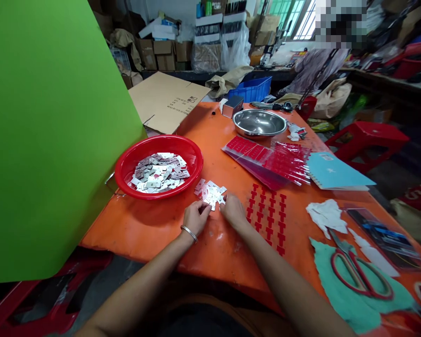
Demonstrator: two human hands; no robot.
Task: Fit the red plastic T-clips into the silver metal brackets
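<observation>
A small pile of flat silvery metal pieces lies on the orange table, in front of both hands. My left hand, with a bracelet at the wrist, is at the pile's near left edge, thumb and fingers pinched together; what they hold is too small to make out. At the right edge, my right hand has its fingers closed on a small metal piece. Left of the pile stands a red basin with many similar pieces in it. Rows of red T-shaped pieces lie right of my right hand.
A steel bowl, red sheets in clear plastic and a blue notebook lie further back. Scissors rest on a green cloth at right. A large green panel blocks the left side.
</observation>
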